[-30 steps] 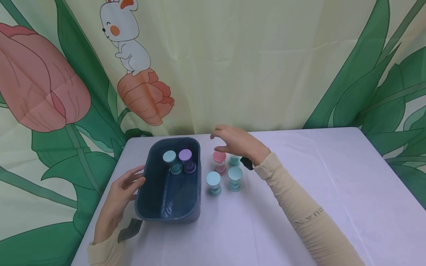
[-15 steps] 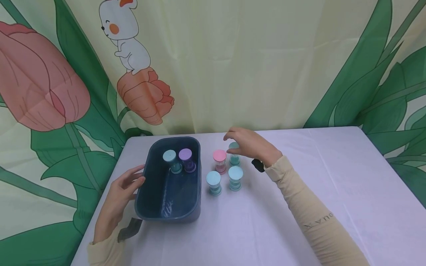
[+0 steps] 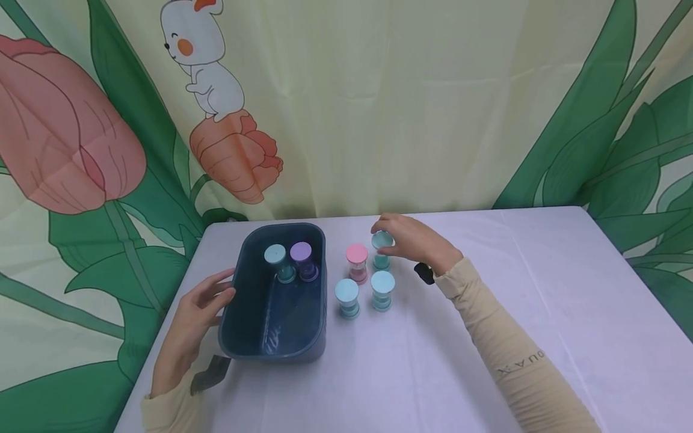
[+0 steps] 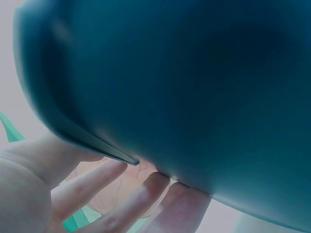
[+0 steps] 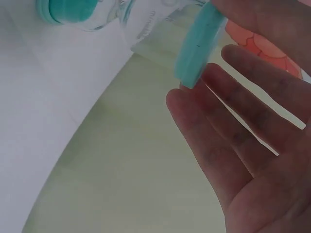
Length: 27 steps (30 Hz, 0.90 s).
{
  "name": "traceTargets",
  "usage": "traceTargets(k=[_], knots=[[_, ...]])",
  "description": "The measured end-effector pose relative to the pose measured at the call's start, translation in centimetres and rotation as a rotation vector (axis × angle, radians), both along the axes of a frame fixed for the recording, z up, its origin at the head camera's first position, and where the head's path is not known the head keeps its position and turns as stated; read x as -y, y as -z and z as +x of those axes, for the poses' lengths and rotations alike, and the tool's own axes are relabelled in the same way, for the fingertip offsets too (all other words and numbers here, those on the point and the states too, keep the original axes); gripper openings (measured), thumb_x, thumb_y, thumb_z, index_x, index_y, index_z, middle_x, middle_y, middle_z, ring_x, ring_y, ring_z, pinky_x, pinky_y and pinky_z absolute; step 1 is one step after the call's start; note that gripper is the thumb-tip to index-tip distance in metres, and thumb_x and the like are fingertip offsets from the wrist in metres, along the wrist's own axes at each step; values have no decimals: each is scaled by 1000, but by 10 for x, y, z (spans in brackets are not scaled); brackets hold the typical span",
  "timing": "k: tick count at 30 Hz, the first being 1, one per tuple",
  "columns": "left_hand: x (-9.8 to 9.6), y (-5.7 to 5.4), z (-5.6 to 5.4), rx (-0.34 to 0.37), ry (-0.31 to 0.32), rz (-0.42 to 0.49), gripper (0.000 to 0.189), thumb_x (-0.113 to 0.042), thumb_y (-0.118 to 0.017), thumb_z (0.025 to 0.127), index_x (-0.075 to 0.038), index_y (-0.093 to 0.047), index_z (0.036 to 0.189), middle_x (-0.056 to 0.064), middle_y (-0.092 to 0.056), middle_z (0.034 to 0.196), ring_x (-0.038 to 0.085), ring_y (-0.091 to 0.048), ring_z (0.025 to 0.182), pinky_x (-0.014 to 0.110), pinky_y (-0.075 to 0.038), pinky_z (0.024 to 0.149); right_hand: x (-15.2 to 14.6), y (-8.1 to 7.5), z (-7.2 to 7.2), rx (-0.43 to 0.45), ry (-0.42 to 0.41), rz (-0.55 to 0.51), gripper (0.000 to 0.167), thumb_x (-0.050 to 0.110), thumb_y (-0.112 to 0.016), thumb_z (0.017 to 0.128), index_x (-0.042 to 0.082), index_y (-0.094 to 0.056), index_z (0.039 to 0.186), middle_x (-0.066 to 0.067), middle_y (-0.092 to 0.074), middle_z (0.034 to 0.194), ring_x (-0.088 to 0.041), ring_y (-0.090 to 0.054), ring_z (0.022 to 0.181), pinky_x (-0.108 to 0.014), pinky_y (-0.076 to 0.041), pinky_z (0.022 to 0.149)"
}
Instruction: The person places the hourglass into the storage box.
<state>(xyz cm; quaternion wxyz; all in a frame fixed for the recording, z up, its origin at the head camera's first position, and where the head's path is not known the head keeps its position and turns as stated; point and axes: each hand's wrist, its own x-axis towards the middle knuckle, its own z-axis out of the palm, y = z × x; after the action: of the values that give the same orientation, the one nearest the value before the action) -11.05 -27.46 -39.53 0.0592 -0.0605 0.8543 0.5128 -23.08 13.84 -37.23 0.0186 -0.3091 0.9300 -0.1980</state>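
Nearest first: the left hand (image 3: 197, 310) is kept on the left side of the bin (image 3: 292, 322), fingers relaxed and resting against it rather than clamped, same as a second ago, so the bin's probably just being steadied. On the counter (image 3: 400, 373) right of the bin, the front-left teal hourglass (image 3: 347, 293) and front-right teal hourglass (image 3: 382, 284) haven't been budged. A bit further back, the boxed teal hourglass (image 3: 277, 257) and purple hourglass (image 3: 302, 255) are stood inside the bin's far half, and the pink hourglass (image 3: 357, 256) is left upright just outside its right wall. Here's the actual change: the right hand (image 3: 414, 240) was held over the pink one a second ago, and now it's been brought across to the rear teal hourglass (image 3: 382, 262), right of the bin's far end. Its cap looks pinched between thumb and fingers, base apparently not lifted yet. So pink seems to have been passed over, and this one's likely the piece being handled. Behind the bin, only the printed curtain (image 3: 411, 120) is seen.
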Motion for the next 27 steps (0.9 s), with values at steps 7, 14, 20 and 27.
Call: traceTargets(k=[7, 14, 20, 27], knots=[[0, -1, 0, -2, 0, -1, 61, -44, -55, 100, -19, -38, 153, 19, -47, 147, 38, -48, 131, 48, -51, 90, -1, 3, 0, 3, -7, -23, 37, 14, -81, 83, 3, -69, 115, -8, -65, 111, -22, -63, 101, -36, -51, 92], [0, -1, 0, -9, 3, 5, 61, -44, -55, 100, -19, -39, 153, 19, -48, 146, 36, -49, 129, 40, -51, 87, 0, 7, -3, 16, -5, -30, 38, 12, -81, 82, 3, -69, 117, -9, -65, 113, -23, -63, 102, -36, -52, 92], [-1, -1, -3, -21, -6, 6, 61, -45, -57, 99, -21, -41, 152, 16, -50, 145, 26, -53, 124, 34, -50, 84, 0, 7, -4, 16, -4, -19, 39, 10, -81, 82, 2, -69, 118, -10, -65, 113, -24, -64, 103, -38, -52, 92], [1, 1, -1, -14, -5, 1, 61, -45, -56, 99, -21, -40, 153, 18, -49, 146, 32, -51, 128, 36, -50, 85, 0, 5, -2, -8, -19, -31, 37, 11, -80, 83, 3, -70, 117, -9, -65, 114, -24, -65, 102, -37, -52, 91]])
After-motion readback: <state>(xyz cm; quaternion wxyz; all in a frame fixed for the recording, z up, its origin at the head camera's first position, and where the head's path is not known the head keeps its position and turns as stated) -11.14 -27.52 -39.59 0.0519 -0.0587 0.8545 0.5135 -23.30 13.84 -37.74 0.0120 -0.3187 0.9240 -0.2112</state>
